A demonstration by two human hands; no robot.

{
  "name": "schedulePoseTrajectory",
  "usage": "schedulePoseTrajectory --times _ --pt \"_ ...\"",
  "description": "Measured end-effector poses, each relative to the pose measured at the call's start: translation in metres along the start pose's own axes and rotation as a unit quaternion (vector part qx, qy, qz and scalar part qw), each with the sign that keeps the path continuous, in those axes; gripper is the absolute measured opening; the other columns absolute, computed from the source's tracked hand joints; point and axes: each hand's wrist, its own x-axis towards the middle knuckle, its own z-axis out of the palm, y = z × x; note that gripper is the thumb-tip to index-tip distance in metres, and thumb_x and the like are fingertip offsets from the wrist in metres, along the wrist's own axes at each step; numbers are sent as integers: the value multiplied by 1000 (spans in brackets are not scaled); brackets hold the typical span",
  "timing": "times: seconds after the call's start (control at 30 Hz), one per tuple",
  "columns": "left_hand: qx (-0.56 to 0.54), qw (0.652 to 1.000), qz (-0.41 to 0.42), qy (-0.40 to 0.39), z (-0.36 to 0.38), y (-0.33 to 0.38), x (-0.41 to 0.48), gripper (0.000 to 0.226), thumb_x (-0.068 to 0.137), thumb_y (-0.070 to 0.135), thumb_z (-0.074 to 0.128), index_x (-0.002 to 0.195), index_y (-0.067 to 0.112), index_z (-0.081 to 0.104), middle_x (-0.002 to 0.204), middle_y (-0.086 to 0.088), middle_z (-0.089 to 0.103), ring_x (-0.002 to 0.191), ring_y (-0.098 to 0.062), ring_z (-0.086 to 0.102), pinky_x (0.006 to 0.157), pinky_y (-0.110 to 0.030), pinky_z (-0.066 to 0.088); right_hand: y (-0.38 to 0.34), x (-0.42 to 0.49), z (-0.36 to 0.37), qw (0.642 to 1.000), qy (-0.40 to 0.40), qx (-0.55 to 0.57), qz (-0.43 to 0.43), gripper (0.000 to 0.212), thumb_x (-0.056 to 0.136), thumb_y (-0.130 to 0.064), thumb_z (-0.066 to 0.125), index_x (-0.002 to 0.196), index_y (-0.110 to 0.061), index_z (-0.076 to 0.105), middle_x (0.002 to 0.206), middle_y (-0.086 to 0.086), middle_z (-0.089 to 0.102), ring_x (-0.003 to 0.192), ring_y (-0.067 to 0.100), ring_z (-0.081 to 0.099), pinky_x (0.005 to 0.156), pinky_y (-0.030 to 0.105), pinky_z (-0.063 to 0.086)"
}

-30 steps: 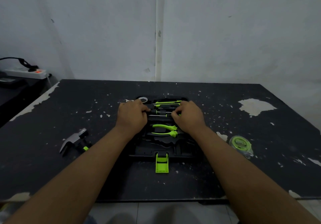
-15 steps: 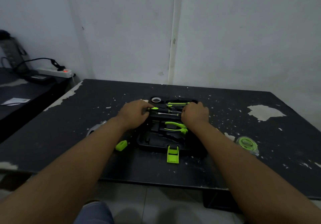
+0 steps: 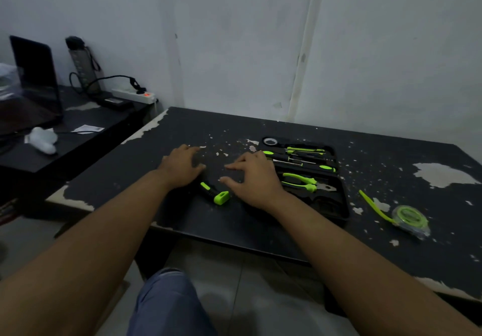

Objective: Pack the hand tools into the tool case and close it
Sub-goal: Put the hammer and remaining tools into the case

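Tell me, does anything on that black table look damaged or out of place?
Yes. The table top is badly worn, its black coating flaked off in pale patches. Two tools lie outside the open tool case: the hammer between the hands, and the tape measure right of the case, its green tape pulled out.

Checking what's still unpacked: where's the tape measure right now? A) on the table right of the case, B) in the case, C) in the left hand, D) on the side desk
A: the tape measure lies on the table to the right of the open tool case, its green tape partly pulled out, with neither hand on it.
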Motion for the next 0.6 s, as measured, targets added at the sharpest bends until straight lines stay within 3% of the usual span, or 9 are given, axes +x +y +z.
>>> schedulePoseTrajectory --times 0.07,0.2,0.4,0.6 --pt "13 999 -30 -10 1 -7 -2 70 96 62 60 152 22 48 153 -10 46 142 -35 45 114 -60 38 -5 -2 5 998 -52 -28 -26 59 84 -80 61 123 -39 77 119 -13 62 122 20 44 104 45 38" --pt "33 998 -43 -6 4 -15 -5 63 92 77 48 122 26 72 134 -8 59 126 -35 55 104 -59 45 -4 -7 10 991 -123 -40 -30 68 77 -88 61 122 -40 77 124 -14 64 124 21 44 106 47 36" --pt "-7 999 -26 46 7 -2 -8 31 97 56 60 103 30 75 119 0 65 117 -27 62 103 -55 46 -3 -6 12 988 -142 -43 -42 57 76 -81 70 116 -41 78 121 -14 64 120 19 44 103 47 35" --pt "-12 996 -71 61 9 6 -10 34 99 52 58 93 27 80 109 0 75 109 -30 68 100 -49 53 -2 -7 14 990 -117 -64 -46 53 78 -81 68 114 -43 78 118 -20 67 115 16 46 101 46 34"
